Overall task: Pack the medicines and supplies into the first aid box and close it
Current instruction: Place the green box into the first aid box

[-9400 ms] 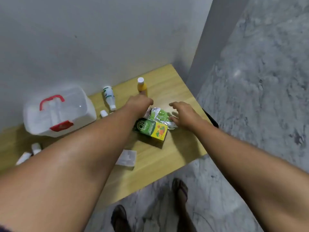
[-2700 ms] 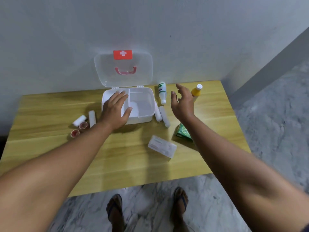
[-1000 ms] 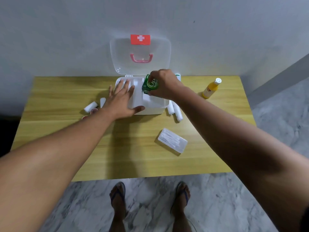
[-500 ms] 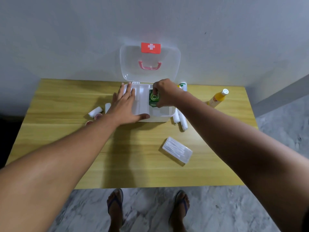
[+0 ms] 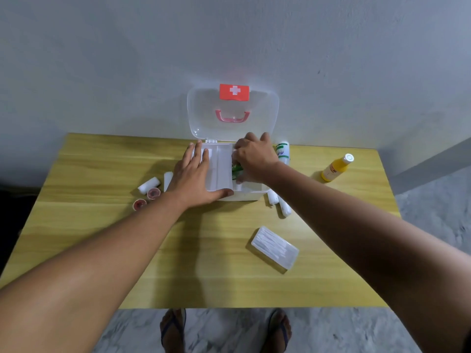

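The white first aid box (image 5: pixel 251 196) stands open at the table's back, its clear lid (image 5: pixel 265 115) with a red cross label leaning on the wall. My left hand (image 5: pixel 195 178) lies flat on the box's left side, fingers spread, thumb on the front rim. My right hand (image 5: pixel 253 156) reaches down into the right compartment, fingers closed on a green medicine box (image 5: pixel 237 169) that is mostly hidden under it.
A white-green bottle (image 5: pixel 283 151) and two white rolls (image 5: pixel 279 202) lie right of the box. A yellow bottle (image 5: pixel 336 168) stands further right. A clear packet of white swabs (image 5: pixel 275 248) lies in front. White rolls (image 5: pixel 149 185) and two small red-topped pots (image 5: pixel 146 198) sit left.
My right hand picked up the green medicine box from the table and has lowered it into the right compartment. My left hand stays on the box.
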